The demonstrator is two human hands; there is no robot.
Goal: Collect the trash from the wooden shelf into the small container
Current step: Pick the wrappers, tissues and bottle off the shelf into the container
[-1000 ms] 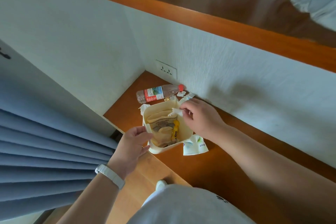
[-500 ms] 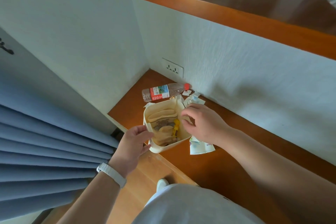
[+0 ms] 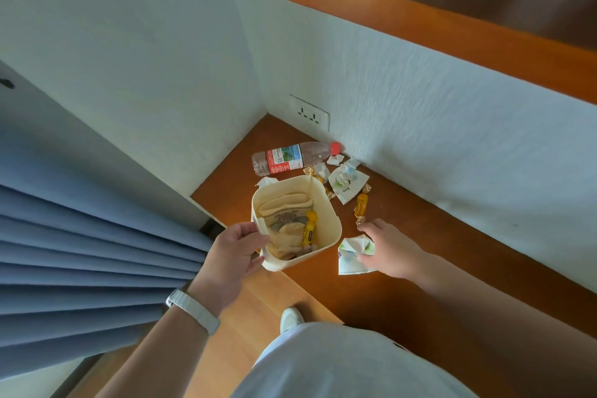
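A small cream container [image 3: 331, 218] sits at the front edge of the wooden shelf [image 3: 420, 245], with paper and yellow wrappers inside. My left hand [image 3: 234, 255] grips its near rim. To its right, my right hand [image 3: 392, 249] closes its fingers on a crumpled white printed wrapper [image 3: 350, 255] lying on the shelf. Behind the container lie an empty plastic bottle [image 3: 290, 157] with a red cap, a white wrapper [image 3: 347, 184], a golden candy wrapper [image 3: 361, 206] and small paper scraps [image 3: 336, 159].
White walls close the shelf's corner, with a power socket [image 3: 309, 114] above the bottle. A blue curtain [image 3: 80, 255] hangs at the left. A wooden ledge [image 3: 420, 22] runs above. My shoe [image 3: 290, 318] stands on the floor below.
My right hand left the container's far rim and moved right and toward me, onto the white wrapper. The trash behind the container is now uncovered. My left hand stays on the rim.
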